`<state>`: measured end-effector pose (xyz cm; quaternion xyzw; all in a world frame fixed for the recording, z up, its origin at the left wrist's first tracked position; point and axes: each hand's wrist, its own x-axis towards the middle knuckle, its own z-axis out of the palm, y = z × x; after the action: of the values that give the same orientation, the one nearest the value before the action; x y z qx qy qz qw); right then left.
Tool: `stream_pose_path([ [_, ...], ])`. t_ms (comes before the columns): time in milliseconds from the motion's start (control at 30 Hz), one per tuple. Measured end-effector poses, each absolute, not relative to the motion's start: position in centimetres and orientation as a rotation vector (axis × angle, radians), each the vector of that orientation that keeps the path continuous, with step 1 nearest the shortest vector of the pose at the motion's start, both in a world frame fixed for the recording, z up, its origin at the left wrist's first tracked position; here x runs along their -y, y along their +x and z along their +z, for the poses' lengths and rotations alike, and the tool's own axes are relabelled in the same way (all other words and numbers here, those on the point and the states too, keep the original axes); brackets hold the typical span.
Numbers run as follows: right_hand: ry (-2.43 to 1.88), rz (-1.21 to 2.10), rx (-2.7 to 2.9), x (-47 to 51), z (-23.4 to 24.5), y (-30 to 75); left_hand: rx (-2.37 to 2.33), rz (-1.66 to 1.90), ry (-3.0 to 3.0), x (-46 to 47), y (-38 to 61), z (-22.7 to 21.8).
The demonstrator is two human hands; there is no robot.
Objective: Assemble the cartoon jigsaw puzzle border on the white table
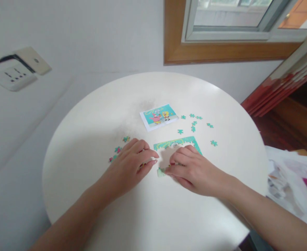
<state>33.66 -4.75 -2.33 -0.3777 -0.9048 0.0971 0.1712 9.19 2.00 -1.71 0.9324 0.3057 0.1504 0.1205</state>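
Puzzle (164, 144) partly under right hand (191, 167), grip unclear; left hand (134, 158) just beside, loosely parted.

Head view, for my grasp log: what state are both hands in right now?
Left hand: open, thumb and forefinger slightly apart.
Right hand: curled at a green puzzle section; whether it holds anything cannot be told.

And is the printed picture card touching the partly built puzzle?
Apart. The head view shows a strip of white tabletop between the picture card and the puzzle's far edge.

A home: curtain (280, 87), wall socket (12, 76).
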Motion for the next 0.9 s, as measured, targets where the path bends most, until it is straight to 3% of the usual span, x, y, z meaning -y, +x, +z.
stream_pose_path([
  [233, -1.178, 0.231, 2.442, 4.3, -1.3, 35.1, -0.918, 0.472, 2.724, -1.8, 9.6, -1.6],
  [500, -1.951, -0.187, 2.143, 1.7, -1.3, 42.1, -0.962, 0.458, 2.674, -2.0, 9.6, -1.7],
  [900, -1.596, -0.005, 2.333, -0.4, -3.7, 41.5, -0.949, 0.593, 2.643, -2.5, 9.6, -1.9],
])
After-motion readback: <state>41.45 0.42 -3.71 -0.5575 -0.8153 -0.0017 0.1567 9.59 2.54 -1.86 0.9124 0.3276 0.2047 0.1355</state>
